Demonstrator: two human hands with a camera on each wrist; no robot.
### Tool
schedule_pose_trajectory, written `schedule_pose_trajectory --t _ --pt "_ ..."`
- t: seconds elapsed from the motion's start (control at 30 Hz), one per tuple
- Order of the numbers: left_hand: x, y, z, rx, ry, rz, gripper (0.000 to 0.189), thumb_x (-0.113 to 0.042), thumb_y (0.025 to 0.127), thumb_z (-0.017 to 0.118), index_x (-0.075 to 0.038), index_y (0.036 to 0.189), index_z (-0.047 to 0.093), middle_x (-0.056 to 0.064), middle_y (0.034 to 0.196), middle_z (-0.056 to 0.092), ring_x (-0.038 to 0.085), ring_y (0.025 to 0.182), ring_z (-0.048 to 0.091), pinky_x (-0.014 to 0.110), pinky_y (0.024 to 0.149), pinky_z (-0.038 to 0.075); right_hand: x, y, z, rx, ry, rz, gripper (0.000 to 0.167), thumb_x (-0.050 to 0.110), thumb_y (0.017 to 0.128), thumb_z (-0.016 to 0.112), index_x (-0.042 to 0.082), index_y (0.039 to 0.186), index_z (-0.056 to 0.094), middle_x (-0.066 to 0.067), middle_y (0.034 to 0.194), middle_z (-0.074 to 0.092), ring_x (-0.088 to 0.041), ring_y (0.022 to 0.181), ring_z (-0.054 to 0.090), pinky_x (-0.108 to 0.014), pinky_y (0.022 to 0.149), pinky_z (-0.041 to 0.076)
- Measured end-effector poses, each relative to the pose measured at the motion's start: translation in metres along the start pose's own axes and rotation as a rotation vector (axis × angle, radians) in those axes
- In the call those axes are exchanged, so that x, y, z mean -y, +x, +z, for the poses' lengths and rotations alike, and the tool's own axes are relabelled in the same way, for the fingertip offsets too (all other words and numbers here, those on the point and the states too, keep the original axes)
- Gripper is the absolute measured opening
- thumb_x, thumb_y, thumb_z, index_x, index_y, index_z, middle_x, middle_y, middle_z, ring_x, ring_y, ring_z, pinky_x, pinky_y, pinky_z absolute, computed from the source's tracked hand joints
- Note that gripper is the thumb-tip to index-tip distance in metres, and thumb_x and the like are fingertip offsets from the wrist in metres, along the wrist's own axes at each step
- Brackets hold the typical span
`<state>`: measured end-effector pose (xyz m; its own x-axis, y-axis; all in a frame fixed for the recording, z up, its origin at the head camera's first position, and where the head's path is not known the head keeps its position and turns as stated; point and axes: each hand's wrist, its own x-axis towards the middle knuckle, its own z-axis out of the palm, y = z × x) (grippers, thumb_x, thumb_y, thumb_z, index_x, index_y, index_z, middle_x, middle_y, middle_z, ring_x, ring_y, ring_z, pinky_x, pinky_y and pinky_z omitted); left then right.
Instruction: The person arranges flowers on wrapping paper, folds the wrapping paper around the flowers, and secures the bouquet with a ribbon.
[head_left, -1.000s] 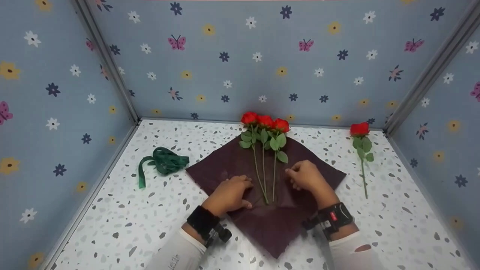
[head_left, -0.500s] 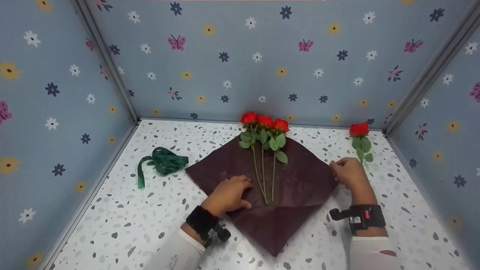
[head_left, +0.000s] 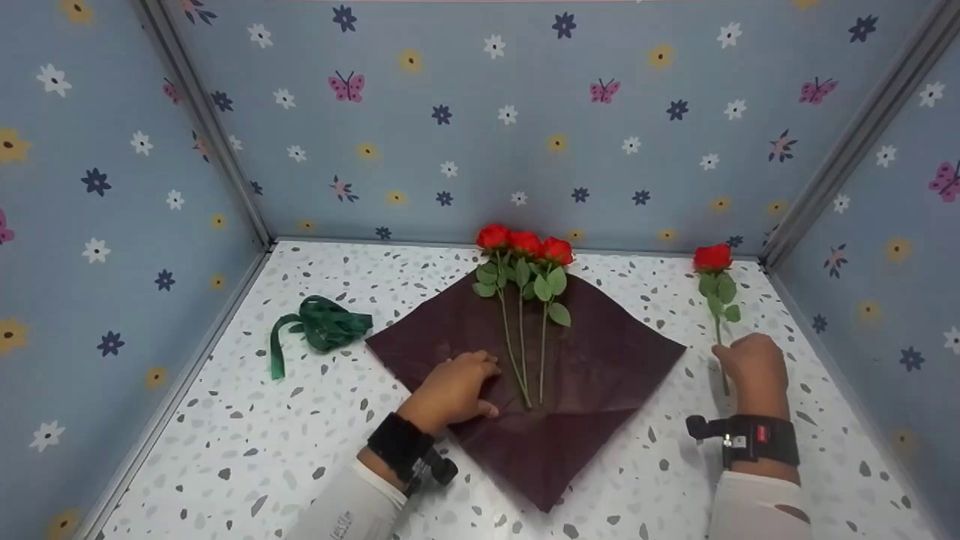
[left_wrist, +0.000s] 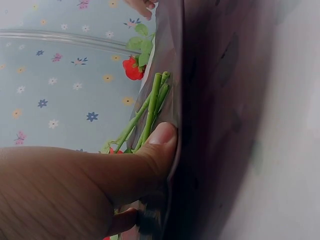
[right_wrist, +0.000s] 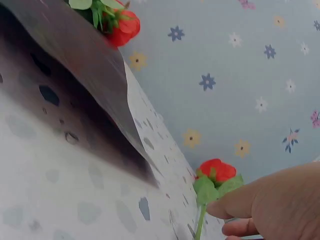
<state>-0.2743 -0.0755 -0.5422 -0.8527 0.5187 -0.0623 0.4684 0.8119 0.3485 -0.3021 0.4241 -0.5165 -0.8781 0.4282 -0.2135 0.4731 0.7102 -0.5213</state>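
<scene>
Three red artificial roses lie with their green stems side by side on a dark maroon sheet of wrapping paper. My left hand rests on the sheet's left part, left of the stems. In the left wrist view its thumb presses by the paper's edge, near the stem ends. At the right, my right hand is at the stem of a single red rose. Its thumb meets the stem in the right wrist view; whether the fingers pinch it is unclear.
A bundle of dark green ribbon lies at the left, one end trailing. The white speckled tabletop is bounded by flower-patterned panels at the back and sides. The paper's right corner lifts slightly off the table.
My right hand has moved from the paper's middle, past its right corner, to the single rose's stem. My left hand stays on the paper. The three roses have not moved.
</scene>
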Motion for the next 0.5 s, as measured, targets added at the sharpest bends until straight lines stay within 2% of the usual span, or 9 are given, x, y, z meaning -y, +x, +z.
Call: schedule_pose_trajectory --t 0.13,0.33,0.5 --pt "0.0 0.0 0.0 -0.001 -0.004 0.0 0.073 -0.044 0.091 0.095 -0.009 0.151 0.071 0.01 0.168 0.061 0.037 0.157 0.056 0.068 0.13 0.044 -0.006 0.0 -0.002 0.015 -0.021 -0.004 0.054 0.035 0.106 0.069 -0.014 0.13 0.068 -0.035 0.13 0.072 -0.047 0.111 0.07 -0.061 0.097 0.059" --pt "0.0 0.0 0.0 -0.001 0.0 0.001 0.074 -0.045 0.091 0.095 -0.01 0.152 0.071 0.011 0.168 0.061 0.037 0.156 0.057 0.067 0.13 0.044 -0.012 0.002 -0.006 0.04 -0.033 -0.02 0.039 0.028 0.101 0.071 -0.009 0.111 0.073 -0.021 0.1 0.073 -0.037 0.091 0.067 -0.044 0.073 0.055" --pt "0.0 0.001 0.0 0.002 0.002 0.001 0.074 -0.044 0.092 0.094 -0.01 0.153 0.07 0.012 0.168 0.06 0.038 0.156 0.057 0.067 0.129 0.045 -0.017 0.004 -0.009 0.093 -0.042 -0.021 0.035 0.03 0.099 0.073 -0.005 0.098 0.074 -0.016 0.092 0.07 -0.034 0.088 0.066 -0.039 0.07 0.052"
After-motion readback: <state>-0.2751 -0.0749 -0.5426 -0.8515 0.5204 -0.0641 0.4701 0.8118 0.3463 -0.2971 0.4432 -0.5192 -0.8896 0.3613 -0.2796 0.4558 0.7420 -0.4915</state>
